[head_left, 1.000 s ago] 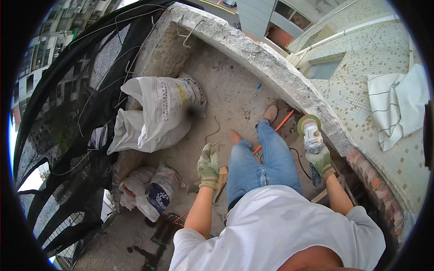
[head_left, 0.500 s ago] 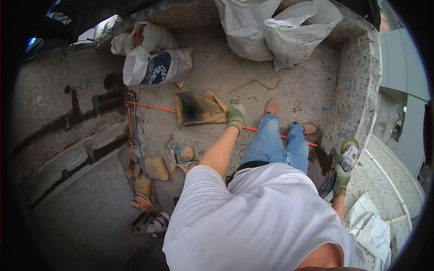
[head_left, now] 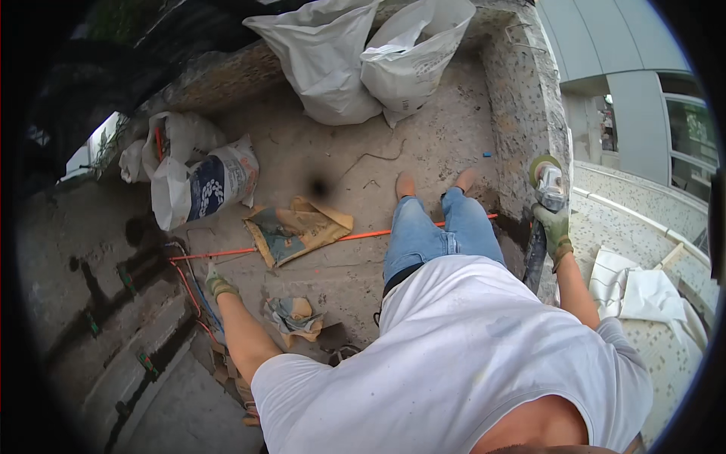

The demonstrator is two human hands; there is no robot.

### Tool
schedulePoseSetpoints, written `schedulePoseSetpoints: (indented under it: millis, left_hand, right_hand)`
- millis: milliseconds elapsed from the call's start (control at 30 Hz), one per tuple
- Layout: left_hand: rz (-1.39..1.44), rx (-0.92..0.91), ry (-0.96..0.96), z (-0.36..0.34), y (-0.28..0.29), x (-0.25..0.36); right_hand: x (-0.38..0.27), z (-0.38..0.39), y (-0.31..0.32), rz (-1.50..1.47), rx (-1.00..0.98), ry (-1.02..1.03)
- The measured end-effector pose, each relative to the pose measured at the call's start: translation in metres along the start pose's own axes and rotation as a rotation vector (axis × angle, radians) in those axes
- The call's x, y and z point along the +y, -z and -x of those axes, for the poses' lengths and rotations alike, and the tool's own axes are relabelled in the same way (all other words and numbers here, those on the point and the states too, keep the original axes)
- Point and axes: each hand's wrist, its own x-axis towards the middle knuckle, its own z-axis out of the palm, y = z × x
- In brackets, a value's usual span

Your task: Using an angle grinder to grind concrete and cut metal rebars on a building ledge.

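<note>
- Gloved right hand (head_left: pixel 556 231) clenches the body of an angle grinder (head_left: pixel 546 180), whose disc end points up beside the rough concrete parapet wall (head_left: pixel 522 113).
- Left hand (head_left: pixel 218 285), also gloved, hangs low near an orange cable (head_left: pixel 227 252) on the concrete floor (head_left: pixel 318 159); whether it grips anything cannot be told.
- Torn paper sack (head_left: pixel 296 229) lies flat across the cable, left of the person's jeans (head_left: pixel 439 234).
- Two white bulk bags (head_left: pixel 363 57) lean at the far wall; a printed sack (head_left: pixel 206 183) sits to the left.
</note>
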Motion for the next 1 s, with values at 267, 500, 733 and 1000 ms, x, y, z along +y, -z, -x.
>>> schedulePoseSetpoints:
  millis: [267,500,733,1000]
  left_hand:
    - [-0.551,-0.369,-0.011,0.086,-0.193,-0.102]
    - [-1.154,-0.823,-0.206,0.212,-0.391,-0.196]
    - [-1.284,-1.042,-0.349,0.323,-0.539,-0.314]
    - [-1.484,-1.666,-0.837,0.474,-0.644,-0.502]
  right_hand:
    - [0.017,-0.004,0.028,0.025,0.09,-0.233]
    - [0.074,-0.028,0.051,-0.014,0.151,-0.408]
    - [0.121,-0.08,0.072,-0.007,0.247,-0.497]
    - [0.139,-0.149,0.088,-0.127,0.304,-0.526]
